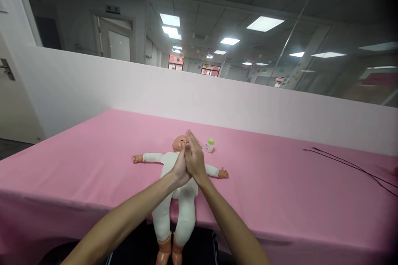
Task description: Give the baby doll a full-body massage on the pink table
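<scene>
A baby doll (184, 207) in a white cloth body lies on its back, arms spread out to both sides and legs toward me. Above its chest, my left hand (181, 167) and my right hand (195, 159) are pressed palm to palm. The right fingers are stretched out and point away from me; most of the left fingers are hidden behind them. I see nothing held between the palms. Just beyond the hands, to the right of the doll's head, stands a small clear bottle (209, 145) with a green cap.
A pink cloth (264, 190) covers the table and hangs over its front edge. Thin black cables (348, 162) lie at the right. Behind the table runs a low white wall (217, 103) with glass above it. A door (15, 99) is at the far left.
</scene>
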Tool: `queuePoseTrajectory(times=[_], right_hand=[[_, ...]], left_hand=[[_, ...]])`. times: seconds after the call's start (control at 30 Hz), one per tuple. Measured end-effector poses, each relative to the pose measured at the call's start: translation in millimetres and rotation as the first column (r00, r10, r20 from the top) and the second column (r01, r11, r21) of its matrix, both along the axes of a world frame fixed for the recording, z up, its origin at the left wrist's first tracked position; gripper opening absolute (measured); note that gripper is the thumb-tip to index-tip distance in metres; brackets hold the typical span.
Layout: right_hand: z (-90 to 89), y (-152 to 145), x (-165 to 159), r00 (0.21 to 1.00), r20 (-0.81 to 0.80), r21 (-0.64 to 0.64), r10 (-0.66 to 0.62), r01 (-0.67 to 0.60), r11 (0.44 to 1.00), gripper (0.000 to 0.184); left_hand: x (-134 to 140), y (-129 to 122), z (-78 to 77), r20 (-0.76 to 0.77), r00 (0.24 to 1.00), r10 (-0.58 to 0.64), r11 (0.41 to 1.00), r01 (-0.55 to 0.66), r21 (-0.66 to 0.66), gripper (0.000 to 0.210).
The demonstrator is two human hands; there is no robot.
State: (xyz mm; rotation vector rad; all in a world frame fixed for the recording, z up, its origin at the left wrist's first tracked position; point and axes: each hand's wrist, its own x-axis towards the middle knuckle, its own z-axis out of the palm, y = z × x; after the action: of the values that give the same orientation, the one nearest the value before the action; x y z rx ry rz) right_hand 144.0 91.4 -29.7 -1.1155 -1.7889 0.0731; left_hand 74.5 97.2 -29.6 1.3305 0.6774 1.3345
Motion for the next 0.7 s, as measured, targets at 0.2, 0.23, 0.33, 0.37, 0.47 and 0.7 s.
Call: queuePoseTrajectory(times=[0.2, 0.23, 0.33, 0.37, 0.47, 0.7], right_hand=[[-7.3, -9.4, -18.7, 0.998, 0.056, 0.048, 0.026, -0.028, 0.998, 0.083], [-7.7, -8.4, -20.8, 0.998, 0.051, 0.045, 0.037, -0.040, 0.998, 0.083], [-9.2, 5.4, -7.8, 0.999, -0.044, -0.080, -0.007, 0.004, 0.997, 0.082], [-13.1, 12.0, 2.4, 0.996, -0.071, -0.139, -0.054, 0.044, 0.989, 0.082], [-42.7, 27.6, 38.0, 0.982, 0.007, -0.257, -0.189, 0.184, 0.949, 0.085], [-113.2, 24.7, 81.5, 0.863, 0.469, -0.393, -0.190, 0.397, 0.829, 0.072]], left_hand=[[-8.3, 5.3, -11.1, 0.305, 0.935, -0.181, 0.983, 0.186, 0.013, 0.080], [-7.5, 5.7, -15.3, 0.288, 0.942, -0.172, 0.985, 0.174, 0.019, 0.080], [-16.2, 7.1, -33.2, 0.101, 0.979, -0.175, 0.984, 0.171, 0.053, 0.085], [-24.0, 8.8, -41.0, -0.008, 0.990, -0.143, 0.986, 0.143, 0.083, 0.087], [-55.3, 20.7, -70.0, -0.381, 0.920, 0.090, 0.981, -0.015, 0.195, 0.086], [-98.0, 59.9, -129.2, -0.869, 0.399, 0.293, 0.952, -0.039, 0.304, 0.080]])
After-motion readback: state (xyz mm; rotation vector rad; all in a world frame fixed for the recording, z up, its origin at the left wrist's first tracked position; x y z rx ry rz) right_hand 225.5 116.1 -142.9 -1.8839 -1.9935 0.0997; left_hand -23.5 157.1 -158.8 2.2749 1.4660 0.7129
